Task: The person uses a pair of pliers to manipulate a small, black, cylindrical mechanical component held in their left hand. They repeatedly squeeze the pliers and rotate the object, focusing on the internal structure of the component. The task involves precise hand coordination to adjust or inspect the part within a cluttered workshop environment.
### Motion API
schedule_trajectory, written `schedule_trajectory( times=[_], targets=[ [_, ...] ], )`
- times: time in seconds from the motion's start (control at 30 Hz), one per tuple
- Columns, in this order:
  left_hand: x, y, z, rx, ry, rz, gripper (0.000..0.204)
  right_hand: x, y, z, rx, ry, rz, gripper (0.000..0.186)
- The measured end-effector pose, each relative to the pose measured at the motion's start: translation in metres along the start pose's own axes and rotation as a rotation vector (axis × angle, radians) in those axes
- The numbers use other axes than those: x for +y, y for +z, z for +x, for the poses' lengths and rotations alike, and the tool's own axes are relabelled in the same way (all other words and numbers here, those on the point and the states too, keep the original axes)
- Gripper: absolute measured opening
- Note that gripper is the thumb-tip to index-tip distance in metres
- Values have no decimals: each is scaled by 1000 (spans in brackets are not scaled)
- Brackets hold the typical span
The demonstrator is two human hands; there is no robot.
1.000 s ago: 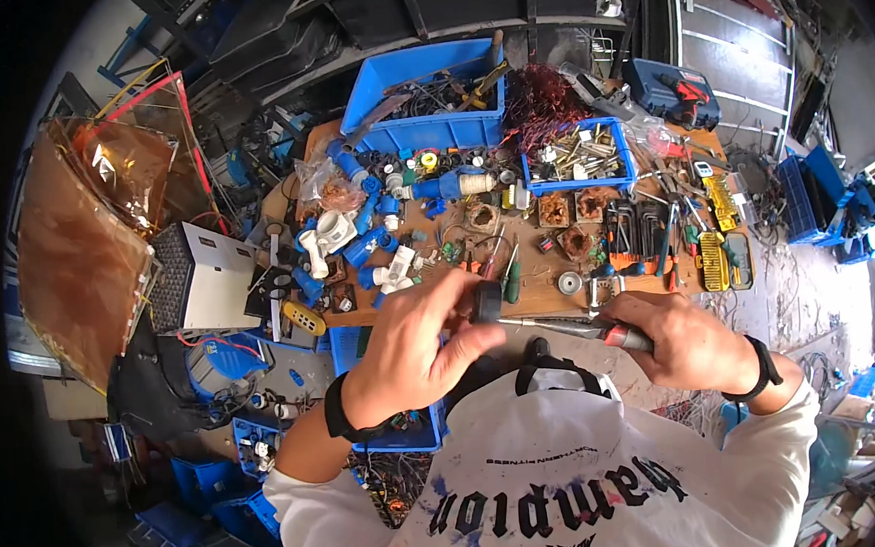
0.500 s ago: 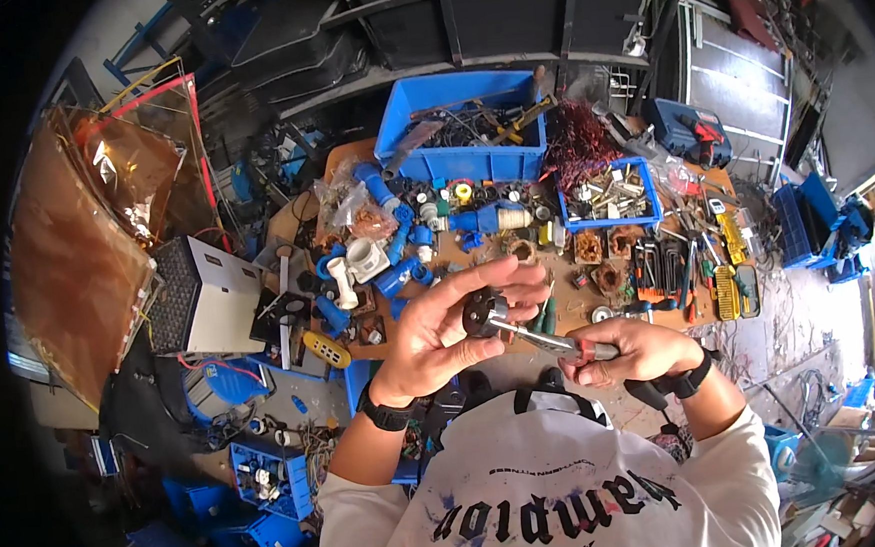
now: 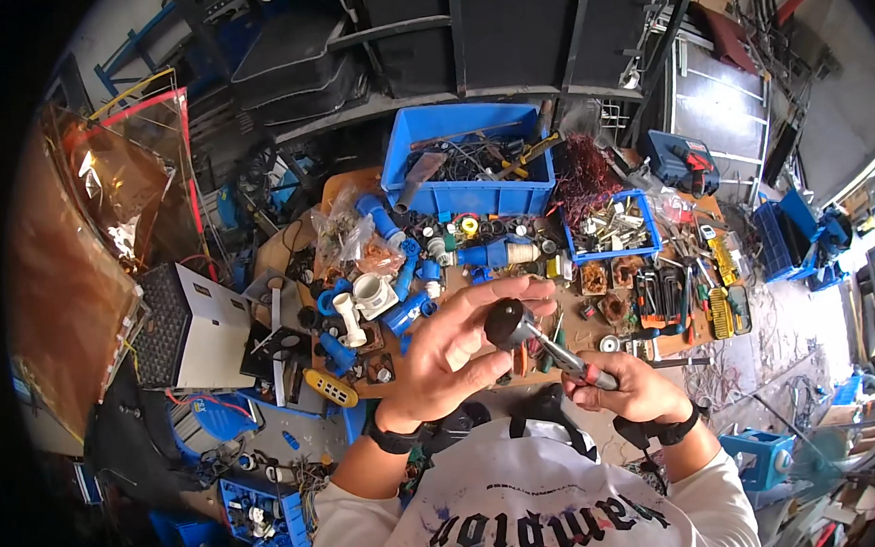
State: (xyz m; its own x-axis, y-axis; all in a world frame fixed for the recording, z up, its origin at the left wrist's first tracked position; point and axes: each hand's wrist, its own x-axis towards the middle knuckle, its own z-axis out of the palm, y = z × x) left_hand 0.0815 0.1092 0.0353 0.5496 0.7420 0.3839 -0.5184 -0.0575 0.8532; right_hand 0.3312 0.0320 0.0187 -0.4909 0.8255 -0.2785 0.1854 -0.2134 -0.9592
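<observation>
As we look down through the head view, we see the right hand, right of centre, wrapped snugly around the red-and-grey handle of a tool. Its shiny metal shaft slants up to a smooth, round black piece at mid-frame. Beside that, the left hand curves wide and loose; whether it touches, we cannot tell. Glossy blue-and-white plastic fittings lie left of centre.

Relative to 1.0 s earlier, the right hand lies nearer the left hand; the red-handled tool, formerly near-level, slants more steeply; its round black end piece presents its broad face.
</observation>
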Motion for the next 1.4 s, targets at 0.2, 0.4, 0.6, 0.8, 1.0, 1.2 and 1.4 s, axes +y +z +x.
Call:
schedule_trajectory(
  times=[0.2,0.4,0.6,0.8,1.0,1.2,1.4],
  targets=[
    [-5,-18,7,-156,9,-56,59,1,-5,3,9,-16,32,8],
    [-4,9,18,126,5,130,50,-11,4,2,259,-103,-344,10],
    [-4,4,20,-201,4,62,58,-9,0,-9,120,-82,-207,8],
    [3,-4,10,-224,-11,11,60,-6,7,-15,134,-88,-135,10],
    [4,-1,-3,-270,13,-79,59,-7,17,-16,47,-55,-164,11],
    [-4,4,-17,-124,107,41,56,-2,31,-19,41,-117,-303,11],
    [-6,18,-23,19,97,122,55,-8,47,-25,124,-94,-356,11]
  ],
)
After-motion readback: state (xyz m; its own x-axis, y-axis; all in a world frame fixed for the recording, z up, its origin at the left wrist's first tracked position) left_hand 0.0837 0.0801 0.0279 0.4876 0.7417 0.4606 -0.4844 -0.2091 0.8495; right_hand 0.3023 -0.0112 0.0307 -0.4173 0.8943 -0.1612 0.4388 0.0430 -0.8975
